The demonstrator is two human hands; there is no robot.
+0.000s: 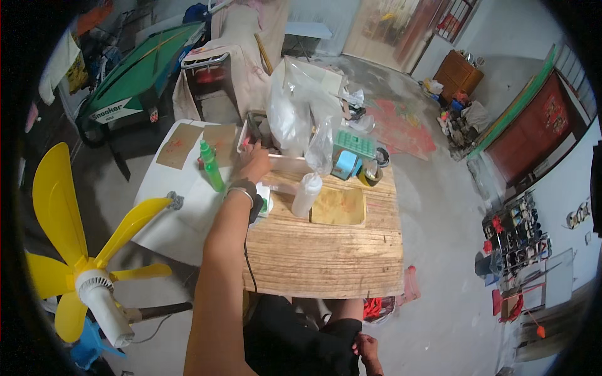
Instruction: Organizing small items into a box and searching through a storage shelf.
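My left hand (255, 162) reaches to the near left corner of an open box (289, 164) at the back of the wooden table; its fingertips are partly inside, and whether they grip anything is hidden. Low in the picture, my right hand (367, 347) rests beside my thigh, fingers curled; what it may hold cannot be made out. Left of my left wrist stands a green plastic bottle (211, 167). Nearer me are a translucent squeeze bottle (307, 195) and a yellowish rectangular pad (338, 207). A clear plastic bag (294, 108) bulges over the box.
A green lidded case (355, 143), a blue object (347, 164) and a tape roll (370, 175) crowd the back right of the wooden table (324, 258). Brown sheets (179, 145) lie on the white surface at left. A yellow-bladed fan (94, 282) stands near my left arm. A cable hangs over the near edge.
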